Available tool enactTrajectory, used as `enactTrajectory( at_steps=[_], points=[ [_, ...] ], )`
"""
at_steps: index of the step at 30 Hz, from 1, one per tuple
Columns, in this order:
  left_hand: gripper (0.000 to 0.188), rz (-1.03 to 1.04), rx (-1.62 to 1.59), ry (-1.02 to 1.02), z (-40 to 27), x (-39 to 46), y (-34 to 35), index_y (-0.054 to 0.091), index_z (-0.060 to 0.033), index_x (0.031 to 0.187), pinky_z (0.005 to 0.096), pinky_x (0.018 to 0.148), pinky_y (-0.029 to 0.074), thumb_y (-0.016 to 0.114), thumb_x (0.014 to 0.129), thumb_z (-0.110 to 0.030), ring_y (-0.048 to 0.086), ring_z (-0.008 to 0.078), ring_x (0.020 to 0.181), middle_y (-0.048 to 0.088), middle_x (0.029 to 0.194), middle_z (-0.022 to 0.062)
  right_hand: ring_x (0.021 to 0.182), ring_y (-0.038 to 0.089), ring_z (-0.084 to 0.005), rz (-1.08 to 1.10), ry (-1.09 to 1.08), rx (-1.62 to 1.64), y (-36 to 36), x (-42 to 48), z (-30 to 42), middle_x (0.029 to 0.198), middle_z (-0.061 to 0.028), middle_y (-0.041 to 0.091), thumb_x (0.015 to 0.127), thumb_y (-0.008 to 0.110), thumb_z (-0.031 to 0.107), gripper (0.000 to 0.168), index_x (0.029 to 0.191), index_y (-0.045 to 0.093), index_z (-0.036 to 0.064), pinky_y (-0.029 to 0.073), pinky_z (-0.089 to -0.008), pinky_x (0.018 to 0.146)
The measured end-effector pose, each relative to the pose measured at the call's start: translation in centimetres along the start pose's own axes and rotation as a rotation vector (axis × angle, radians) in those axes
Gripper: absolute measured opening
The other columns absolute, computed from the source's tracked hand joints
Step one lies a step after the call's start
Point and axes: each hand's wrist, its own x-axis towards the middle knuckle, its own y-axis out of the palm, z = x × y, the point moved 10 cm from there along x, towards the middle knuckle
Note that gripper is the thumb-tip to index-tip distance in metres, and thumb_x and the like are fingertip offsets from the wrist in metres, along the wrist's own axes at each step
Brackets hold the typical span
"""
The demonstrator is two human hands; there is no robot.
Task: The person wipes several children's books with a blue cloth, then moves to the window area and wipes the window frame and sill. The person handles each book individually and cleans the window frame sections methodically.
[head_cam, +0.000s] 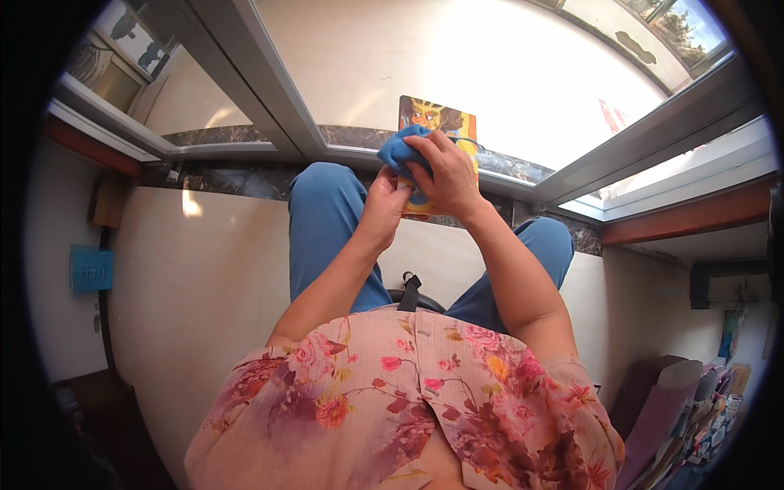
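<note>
A soft blue fabric piece (395, 150) is bunched between my hands, and a thin blue cord trails from its right side. My right hand (450, 174) grips it from above with bent fingers. Lower down and to the left, my left hand (386, 202) pinches its bottom edge between thumb and fingers. What the left fingertips touch inside is hidden. Just behind both hands is a colourful picture board or book (438, 113) with a cartoon figure in a yellow headdress. The hands cover most of its middle, so I cannot tell what holds it up.
A grey metal door frame (269, 79) with glass panes runs in front of my knees (327, 190), above a dark marble sill (239, 180). Strong sunlight falls on the pale floor beyond. A blue box (92, 269) is at the left, and stacked fabric goods (704, 422) stand at the lower right.
</note>
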Motion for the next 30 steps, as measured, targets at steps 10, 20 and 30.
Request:
enactTrajectory(
  at_steps=[10,20,30],
  points=[
    [0.041,-0.188,-0.033,0.305,-10.7,-12.2,-11.9,0.046,-0.0002,0.142,0.0393,0.08,0.064,0.052,0.101,0.0,0.07,0.0212,0.107,0.065,0.128,0.0126,0.085,0.068,-0.0338,-0.103,-0.019,0.007,6.6,5.8,9.8,0.099,-0.0106,0.064,0.089,0.073,0.016,0.03,0.118,0.065,0.012,0.055,-0.0439,0.071],
    [0.037,-0.815,-0.07,0.14,-2.5,-25.2,-32.6,0.045,-0.0045,0.14,0.046,0.078,0.065,0.048,0.103,-0.006,0.071,0.0275,0.106,0.065,0.127,0.0113,0.093,0.071,-0.0343,0.988,-0.328,-0.001,31.1,-2.8,22.7,0.099,-0.0144,0.072,0.085,0.073,0.025,0.031,0.112,0.069,0.009,0.057,-0.0459,0.078],
    [0.035,-1.201,-0.518,-0.019,15.7,-35.3,-45.5,0.045,-0.0091,0.139,0.0594,0.084,0.062,0.045,0.105,-0.005,0.068,0.0406,0.108,0.061,0.13,0.0164,0.107,0.068,-0.0369,1.397,-0.394,0.115,41.7,-9.7,28.2,0.116,-0.0174,0.072,0.081,0.062,0.013,0.044,0.124,0.071,0.01,0.054,-0.0442,0.093]
  ],
)
